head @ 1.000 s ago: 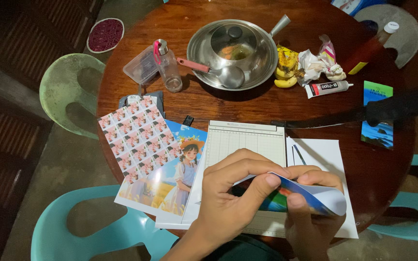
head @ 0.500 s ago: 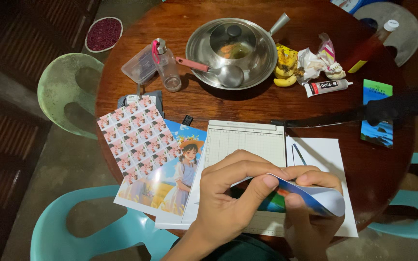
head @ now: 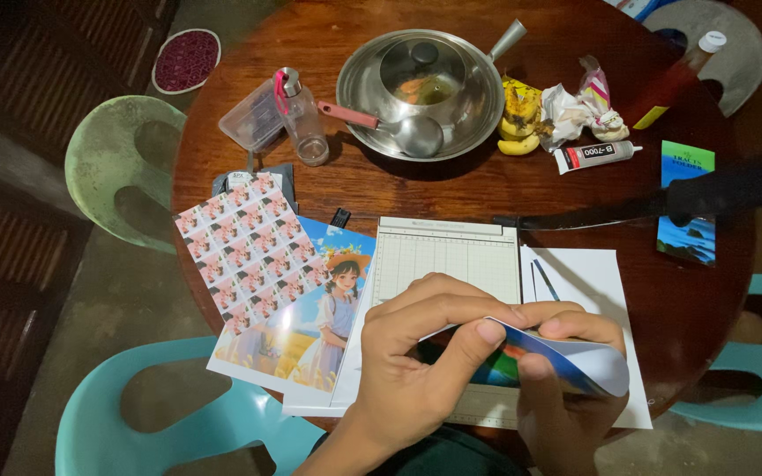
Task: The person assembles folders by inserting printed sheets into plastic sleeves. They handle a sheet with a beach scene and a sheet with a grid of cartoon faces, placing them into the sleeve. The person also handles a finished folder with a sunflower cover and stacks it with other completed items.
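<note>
At the near edge of the round wooden table, both hands work one glossy print, held just above the paper trimmer. The left hand has its thumb and forefinger pinched together on the print's upper edge; the right hand grips the same sheet from beneath, thumb on top, fingers closed on it. The print is bent into a soft curl, white back outward and coloured face inward, which suggests a thin, flexible coated stock; the pinch appears placed to work or separate an edge, though the exact contact is hidden by the thumbs.

The trimmer is a flat, pale gridded board with its long dark blade arm swung out toward the right edge, leaving the bed open. A white sheet lies beside it. Toward the left edge lie a sticker sheet of small repeated pink pictures and a larger illustrated print of a figure in a hat, fanned so each shows.

Along the far edge: a shiny steel pan with glass lid and ladle, a clear bottle, a clear plastic tub, bananas, crumpled wrappers, a glue tube. A green card lies by the right edge.
</note>
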